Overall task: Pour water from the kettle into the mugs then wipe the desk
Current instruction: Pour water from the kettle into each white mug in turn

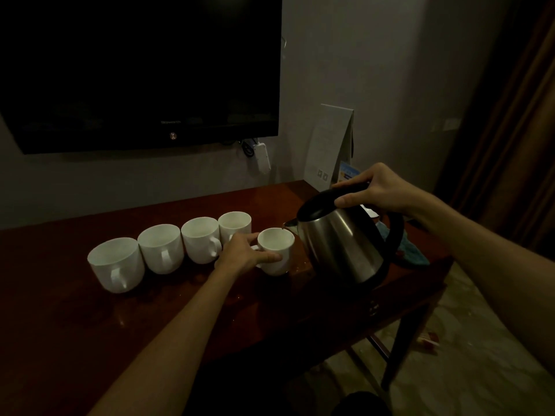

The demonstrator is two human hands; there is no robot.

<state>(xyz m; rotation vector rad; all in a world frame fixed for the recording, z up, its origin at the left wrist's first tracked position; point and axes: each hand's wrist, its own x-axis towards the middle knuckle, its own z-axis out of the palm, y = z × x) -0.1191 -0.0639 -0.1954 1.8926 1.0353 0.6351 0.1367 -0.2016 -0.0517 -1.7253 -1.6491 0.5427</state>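
The left hand is wrapped around a white mug standing on the dark wooden desk toward its right end. The right hand is clamped on the black handle of a steel kettle, tilted with its spout over that mug's rim. Four more white mugs line up leftward. A blue cloth lies behind the kettle by the desk's right edge.

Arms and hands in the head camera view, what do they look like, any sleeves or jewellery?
Both forearms are bare to the frame edge, no sleeves showing. The left hand and right hand wear no gloves; no watch, bracelet or rings show in the dim light. Fingers are bare, nails short.
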